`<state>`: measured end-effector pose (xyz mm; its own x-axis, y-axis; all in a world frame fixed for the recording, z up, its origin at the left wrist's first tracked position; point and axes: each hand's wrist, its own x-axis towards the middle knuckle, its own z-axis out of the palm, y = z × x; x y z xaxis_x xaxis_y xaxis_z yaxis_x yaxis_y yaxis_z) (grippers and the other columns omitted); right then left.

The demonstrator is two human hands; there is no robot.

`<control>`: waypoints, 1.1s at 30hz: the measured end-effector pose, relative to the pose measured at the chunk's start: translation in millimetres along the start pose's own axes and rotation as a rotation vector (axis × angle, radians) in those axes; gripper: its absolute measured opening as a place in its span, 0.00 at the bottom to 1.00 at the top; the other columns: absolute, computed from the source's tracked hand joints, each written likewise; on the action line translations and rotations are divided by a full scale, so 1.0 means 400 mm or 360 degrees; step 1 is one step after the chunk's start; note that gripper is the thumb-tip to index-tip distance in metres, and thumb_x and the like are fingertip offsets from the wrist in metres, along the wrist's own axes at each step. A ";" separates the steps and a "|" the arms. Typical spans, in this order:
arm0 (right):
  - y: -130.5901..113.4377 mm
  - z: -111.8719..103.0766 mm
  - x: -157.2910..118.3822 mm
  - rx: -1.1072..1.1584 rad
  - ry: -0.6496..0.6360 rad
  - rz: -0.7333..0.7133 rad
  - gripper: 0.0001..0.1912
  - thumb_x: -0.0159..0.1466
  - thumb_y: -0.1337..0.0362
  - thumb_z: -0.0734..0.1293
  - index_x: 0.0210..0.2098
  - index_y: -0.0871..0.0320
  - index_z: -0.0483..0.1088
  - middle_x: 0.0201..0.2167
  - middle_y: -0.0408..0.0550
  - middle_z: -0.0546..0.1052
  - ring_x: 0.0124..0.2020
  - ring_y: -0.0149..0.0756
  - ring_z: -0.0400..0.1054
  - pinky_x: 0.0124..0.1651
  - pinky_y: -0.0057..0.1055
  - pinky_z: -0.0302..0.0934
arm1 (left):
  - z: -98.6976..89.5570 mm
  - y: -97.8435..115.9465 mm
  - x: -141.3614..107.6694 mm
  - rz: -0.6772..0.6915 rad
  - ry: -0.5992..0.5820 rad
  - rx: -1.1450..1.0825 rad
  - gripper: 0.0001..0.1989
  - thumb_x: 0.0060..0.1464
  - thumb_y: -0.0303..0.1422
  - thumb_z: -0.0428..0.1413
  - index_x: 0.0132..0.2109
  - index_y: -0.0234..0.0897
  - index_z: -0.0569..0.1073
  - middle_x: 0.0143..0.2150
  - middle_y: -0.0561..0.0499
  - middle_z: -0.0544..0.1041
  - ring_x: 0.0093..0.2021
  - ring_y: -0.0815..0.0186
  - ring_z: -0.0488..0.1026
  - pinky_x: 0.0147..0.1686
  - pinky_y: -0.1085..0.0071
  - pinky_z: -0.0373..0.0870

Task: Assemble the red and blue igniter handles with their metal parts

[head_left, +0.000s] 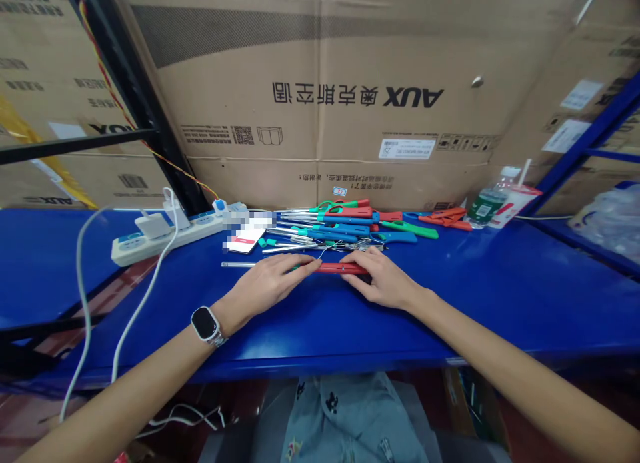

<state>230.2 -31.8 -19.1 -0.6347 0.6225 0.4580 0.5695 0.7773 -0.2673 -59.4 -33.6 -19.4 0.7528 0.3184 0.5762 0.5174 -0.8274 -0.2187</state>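
Observation:
A red long-necked lighter [330, 267] lies level near the middle of the blue table, its metal tube pointing left. My left hand [270, 279], with a watch at the wrist, has its fingers closed on the lighter where the tube meets the red body. At the other end, my right hand [383, 276] grips the red handle between thumb and fingers. A thin pale wire [327, 248] rises near my left fingertips. Just behind lies a pile of lighters with blue handles [345, 229], red handles and a green handle [410, 229], several metal tubes among them.
On the left a white power strip [165, 239] holds plugs, with white cables hanging over the table edge. A white card-like item [245, 241] lies beside the pile. Back right are orange-red parts [445, 219], a bottle [487, 206] and a cup [517, 203]. Cardboard [350, 136] stands behind.

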 end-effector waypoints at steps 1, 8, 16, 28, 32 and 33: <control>-0.002 0.000 0.000 0.0009 0.0013 0.0019 0.11 0.71 0.59 0.66 0.49 0.58 0.72 0.40 0.50 0.81 0.36 0.40 0.68 0.45 0.39 0.61 | -0.001 0.000 0.000 0.0018 0.0007 0.0002 0.16 0.73 0.29 0.46 0.62 0.37 0.71 0.54 0.43 0.81 0.49 0.60 0.81 0.47 0.62 0.82; -0.003 -0.001 0.003 0.0065 0.0036 -0.0051 0.13 0.73 0.59 0.65 0.52 0.57 0.74 0.42 0.50 0.82 0.38 0.39 0.71 0.47 0.39 0.61 | -0.011 0.000 -0.007 0.0086 -0.0019 0.0013 0.20 0.71 0.25 0.47 0.66 0.37 0.67 0.59 0.41 0.79 0.51 0.60 0.81 0.47 0.62 0.82; -0.008 0.000 -0.001 0.0112 0.0045 -0.0022 0.13 0.73 0.58 0.64 0.52 0.57 0.74 0.41 0.50 0.82 0.38 0.39 0.72 0.45 0.38 0.62 | -0.018 0.014 0.001 0.0026 0.0010 0.0052 0.15 0.71 0.27 0.48 0.59 0.38 0.73 0.59 0.43 0.80 0.48 0.60 0.82 0.43 0.62 0.82; -0.007 0.030 0.003 -0.0176 0.0297 -0.0105 0.15 0.75 0.58 0.61 0.50 0.61 0.74 0.41 0.54 0.83 0.35 0.40 0.71 0.43 0.38 0.59 | 0.013 0.026 0.058 -0.0114 0.0073 0.0073 0.16 0.69 0.21 0.47 0.59 0.30 0.71 0.57 0.40 0.80 0.56 0.57 0.79 0.54 0.58 0.76; 0.002 0.035 0.003 -0.0246 0.0280 -0.0038 0.13 0.75 0.59 0.61 0.50 0.60 0.74 0.45 0.55 0.83 0.35 0.41 0.73 0.44 0.39 0.58 | 0.032 0.017 0.067 -0.0095 -0.0006 0.0049 0.15 0.70 0.22 0.46 0.56 0.31 0.73 0.56 0.40 0.81 0.55 0.56 0.79 0.54 0.56 0.75; 0.004 0.034 0.002 -0.0258 0.0278 -0.0027 0.13 0.75 0.60 0.62 0.49 0.60 0.74 0.45 0.55 0.83 0.36 0.41 0.73 0.45 0.39 0.58 | 0.032 0.013 0.070 -0.0119 -0.0017 0.0007 0.14 0.71 0.23 0.46 0.55 0.32 0.73 0.55 0.41 0.81 0.54 0.56 0.79 0.53 0.56 0.75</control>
<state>223.5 -28.7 -30.5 -0.5530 0.5734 0.6045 0.6451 0.7538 -0.1249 -30.3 -23.2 -14.4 0.7162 0.3843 0.5825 0.5741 -0.7990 -0.1787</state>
